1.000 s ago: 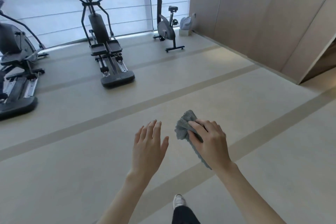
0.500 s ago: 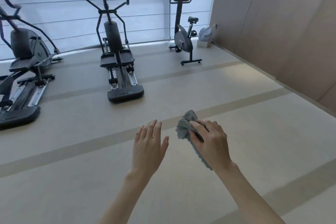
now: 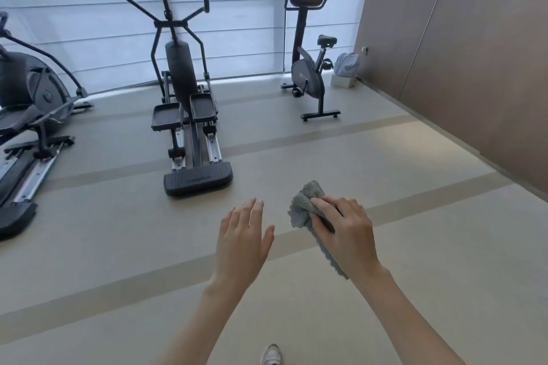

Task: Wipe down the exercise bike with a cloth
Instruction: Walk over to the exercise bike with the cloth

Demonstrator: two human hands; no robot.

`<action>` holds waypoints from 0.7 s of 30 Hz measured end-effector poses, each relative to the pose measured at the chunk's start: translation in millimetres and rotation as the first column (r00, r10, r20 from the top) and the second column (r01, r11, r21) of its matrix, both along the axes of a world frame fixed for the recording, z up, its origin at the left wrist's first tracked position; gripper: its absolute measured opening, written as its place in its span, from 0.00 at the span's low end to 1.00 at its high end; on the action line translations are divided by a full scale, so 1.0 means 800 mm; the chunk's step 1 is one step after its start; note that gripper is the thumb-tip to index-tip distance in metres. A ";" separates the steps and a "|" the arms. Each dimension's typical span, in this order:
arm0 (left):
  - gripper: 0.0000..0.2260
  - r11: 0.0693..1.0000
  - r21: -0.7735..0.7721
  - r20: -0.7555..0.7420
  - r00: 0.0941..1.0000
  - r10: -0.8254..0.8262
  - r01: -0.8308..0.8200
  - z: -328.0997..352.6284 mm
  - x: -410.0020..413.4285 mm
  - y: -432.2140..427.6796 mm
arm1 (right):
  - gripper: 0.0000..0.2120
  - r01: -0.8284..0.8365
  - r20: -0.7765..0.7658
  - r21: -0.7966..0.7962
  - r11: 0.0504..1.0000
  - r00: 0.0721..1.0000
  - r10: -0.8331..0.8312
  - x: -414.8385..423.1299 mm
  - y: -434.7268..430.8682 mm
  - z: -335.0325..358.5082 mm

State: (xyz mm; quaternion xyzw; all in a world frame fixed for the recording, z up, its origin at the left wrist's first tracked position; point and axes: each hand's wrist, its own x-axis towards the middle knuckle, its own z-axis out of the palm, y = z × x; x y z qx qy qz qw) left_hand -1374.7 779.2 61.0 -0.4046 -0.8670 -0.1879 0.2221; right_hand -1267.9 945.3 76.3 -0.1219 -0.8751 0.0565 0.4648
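The dark exercise bike (image 3: 308, 74) stands upright at the far right, by the window, several steps ahead of me. My right hand (image 3: 345, 231) is closed around a grey fluffy cloth (image 3: 305, 204), bunched at my fingertips with a tail hanging under my palm. My left hand (image 3: 241, 235) floats flat beside it, palm down, fingers slightly apart, holding nothing. Both hands are held out over the bare floor, far from the bike.
A black elliptical trainer (image 3: 184, 89) stands ahead at centre, another machine (image 3: 26, 115) at the left edge. A grey bag (image 3: 346, 64) on a white box sits in the corner behind the bike. A brown wall (image 3: 462, 74) runs along the right. My shoe (image 3: 271, 355) shows below.
I have walked forward and turned my view: the machines and bike appear nearer and shifted right in the frame. Both hands keep the same pose, the cloth still in my right hand.
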 end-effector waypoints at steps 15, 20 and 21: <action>0.22 0.998 -0.051 0.000 1.000 -0.023 0.023 0.004 -0.345 0.301 | 0.10 0.007 0.055 -0.047 0.999 0.998 -0.004 -0.340 0.297 0.000; 0.22 0.999 -0.044 -0.029 1.000 0.005 -0.006 0.004 -0.463 0.419 | 0.10 -0.022 0.031 -0.036 0.999 0.999 0.023 -0.466 0.415 0.000; 0.22 0.999 -0.039 -0.026 1.000 0.015 -0.016 0.007 -0.487 0.444 | 0.10 -0.030 0.028 -0.035 0.999 0.999 0.031 -0.491 0.440 0.002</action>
